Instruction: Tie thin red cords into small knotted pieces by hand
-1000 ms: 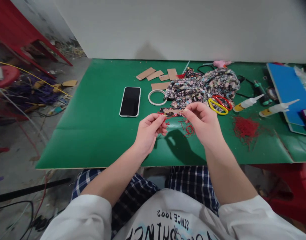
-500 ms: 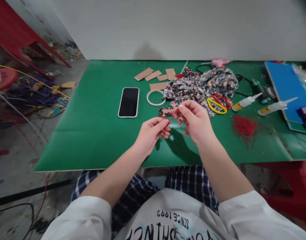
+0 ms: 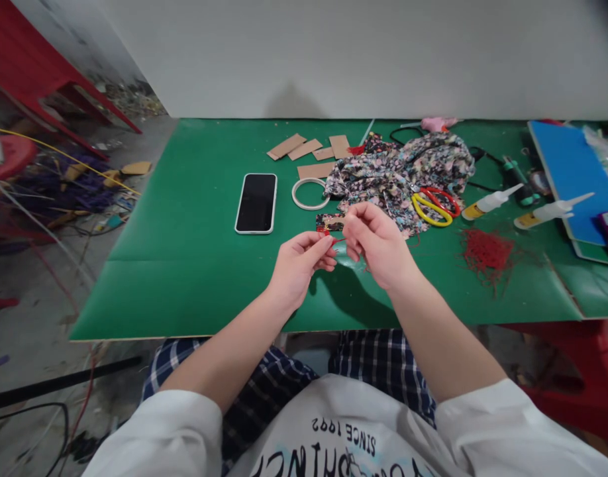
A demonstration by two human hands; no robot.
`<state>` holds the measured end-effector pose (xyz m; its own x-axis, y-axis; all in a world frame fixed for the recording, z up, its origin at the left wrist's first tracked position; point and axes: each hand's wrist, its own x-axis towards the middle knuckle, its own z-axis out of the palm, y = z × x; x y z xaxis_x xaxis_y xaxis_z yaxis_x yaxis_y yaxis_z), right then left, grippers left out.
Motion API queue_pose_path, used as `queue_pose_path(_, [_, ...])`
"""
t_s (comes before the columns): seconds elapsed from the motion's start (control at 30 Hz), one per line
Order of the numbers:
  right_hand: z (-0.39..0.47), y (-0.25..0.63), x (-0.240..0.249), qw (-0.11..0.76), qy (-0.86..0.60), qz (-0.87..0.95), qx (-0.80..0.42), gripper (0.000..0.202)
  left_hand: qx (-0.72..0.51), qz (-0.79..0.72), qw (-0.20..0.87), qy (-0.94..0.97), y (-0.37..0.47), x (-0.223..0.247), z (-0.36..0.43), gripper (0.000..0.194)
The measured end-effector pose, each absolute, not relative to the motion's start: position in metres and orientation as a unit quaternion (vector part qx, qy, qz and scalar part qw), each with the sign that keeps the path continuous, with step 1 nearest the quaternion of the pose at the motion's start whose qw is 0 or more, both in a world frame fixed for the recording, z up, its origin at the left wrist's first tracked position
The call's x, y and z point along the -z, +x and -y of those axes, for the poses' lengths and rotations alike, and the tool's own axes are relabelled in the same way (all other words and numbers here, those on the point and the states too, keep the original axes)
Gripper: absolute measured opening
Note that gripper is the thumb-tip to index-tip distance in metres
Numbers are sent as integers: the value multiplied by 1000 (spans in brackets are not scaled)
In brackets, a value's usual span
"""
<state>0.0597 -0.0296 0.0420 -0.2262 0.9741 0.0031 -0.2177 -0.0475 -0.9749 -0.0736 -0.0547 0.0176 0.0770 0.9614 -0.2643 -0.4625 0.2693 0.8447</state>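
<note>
My left hand [image 3: 304,260] pinches red thread [image 3: 338,241] between thumb and forefinger, low over the table. A strand of it runs across to my right hand [image 3: 373,240], whose closed fingertips grip the other part. Just beyond the fingers lies a small flat piece covered in dark floral fabric [image 3: 330,222], partly hidden by my hands. Behind it is a crumpled heap of floral cloth [image 3: 398,169]. Scissors with red and yellow handles [image 3: 436,207] rest on the cloth's right edge.
A phone [image 3: 255,204] lies left of my hands, a roll of tape [image 3: 310,193] behind. Several cardboard pieces [image 3: 311,171] are at the back. To the right are a glue bottle [image 3: 490,203], another glue bottle [image 3: 545,213], a red thread pile [image 3: 487,250] and a blue board [image 3: 572,172].
My right hand has moved slightly left and down, closer to my left hand. The red strand between them now lies flatter. My left hand has barely moved.
</note>
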Motion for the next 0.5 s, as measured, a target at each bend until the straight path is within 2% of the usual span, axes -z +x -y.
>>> queue_pose_path(0.13, [29, 67, -43, 412, -418, 626, -513, 5, -525, -440, 653, 324, -76, -18, 53, 26])
queue_pose_path(0.27, [30, 75, -46, 333, -441, 728, -406, 12, -536, -441, 624, 359, -77, -15, 53, 22])
queue_pose_path(0.5, [34, 74, -53, 275, -479, 801, -231, 16, -561, -468, 552, 401, -72, -10, 54, 17])
